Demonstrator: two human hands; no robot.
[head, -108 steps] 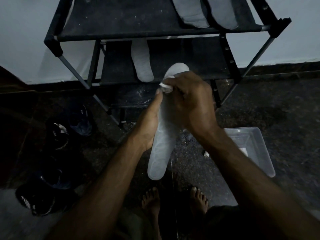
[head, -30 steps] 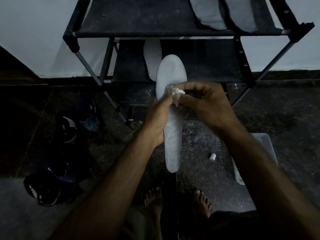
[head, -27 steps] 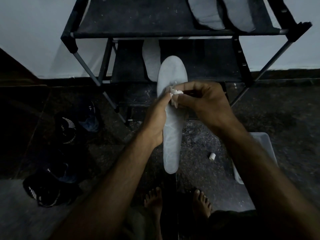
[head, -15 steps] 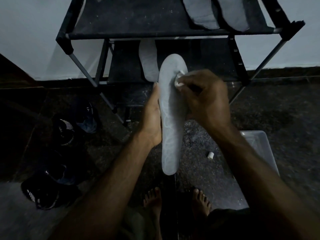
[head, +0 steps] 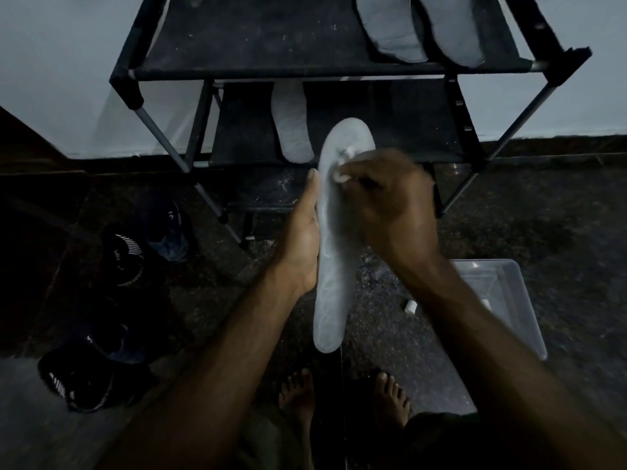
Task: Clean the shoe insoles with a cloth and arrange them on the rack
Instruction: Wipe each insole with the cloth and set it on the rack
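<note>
Insole (head: 334, 266) rests against flat left hand (head: 303, 247); right hand (head: 393, 205) pinches white cloth (head: 340, 176) on it.

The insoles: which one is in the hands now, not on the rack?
The long pale insole: the left hand supports it and the right hand wipes it. The other three lie on the rack shelves.

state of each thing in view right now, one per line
held insole: off the rack, upright
left hand: supports the held insole's edge
right hand: pinches cloth
cloth: against held insole's upper end
top-shelf insoles: two, lying flat
middle-shelf insole: lying flat
plastic bin: uncovered
</note>
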